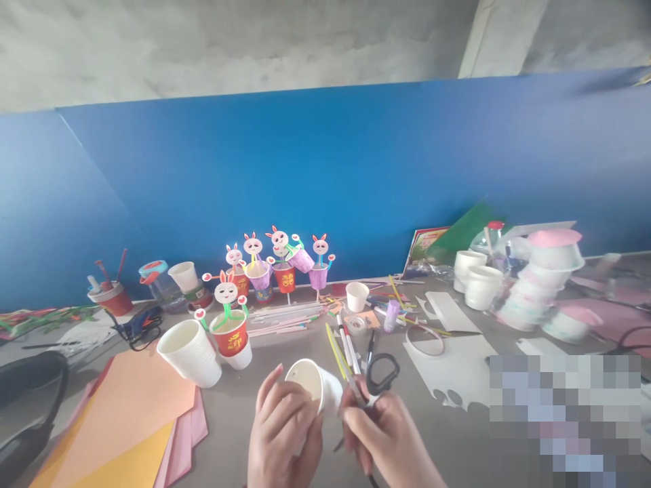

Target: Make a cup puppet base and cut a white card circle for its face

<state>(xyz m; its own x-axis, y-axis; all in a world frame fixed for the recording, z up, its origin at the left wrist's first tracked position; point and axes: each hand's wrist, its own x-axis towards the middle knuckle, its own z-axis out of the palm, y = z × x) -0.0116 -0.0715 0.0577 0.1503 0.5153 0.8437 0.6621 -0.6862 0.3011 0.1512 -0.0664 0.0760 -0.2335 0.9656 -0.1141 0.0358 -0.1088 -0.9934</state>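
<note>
My left hand (pixel 282 427) is wrapped round a white paper cup (pixel 316 388), which lies tilted with its mouth toward me. Close on its right, my right hand (pixel 389 437) grips black-handled scissors (pixel 380 375) whose blades point down past the cup's side; a thin dark stick shows under the hand. Both hands hover over the grey table near its front edge, just in front of several pens and yellow straws (pixel 342 346).
A stack of white cups (pixel 190 352) lies left, beside orange and pink paper sheets (pixel 129 420). Bunny-decorated red and purple cups (pixel 277 268) stand along the blue wall. White cut paper (pixel 452 369), tape, a glue stick (pixel 391 315) and stacked bowls (pixel 539 288) fill the right.
</note>
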